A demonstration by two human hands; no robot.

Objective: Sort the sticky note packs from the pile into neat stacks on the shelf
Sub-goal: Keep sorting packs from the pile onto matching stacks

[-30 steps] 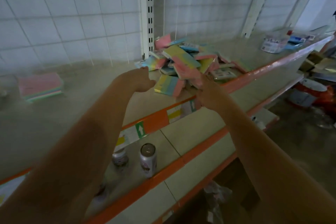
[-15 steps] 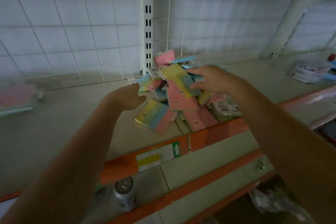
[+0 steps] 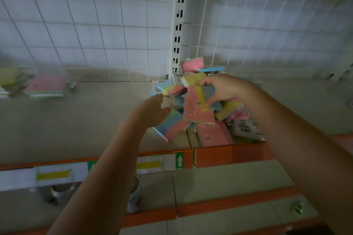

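head view: jumbled heap of pastel sticky note packs (image 3: 198, 112) remains; one blurred pink-topped stack (image 3: 47, 87) started; right hand (image 3: 223, 89) pinches a pink-yellow-blue pack (image 3: 200, 101), left hand (image 3: 152, 108) reaches loosely open, holding nothing.

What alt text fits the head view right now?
Seen from above, the right hand grips a sticky note pack atop a jumbled pile on an orange-edged shelf, while the open left hand reaches toward the pile. A neat stack sits far left.
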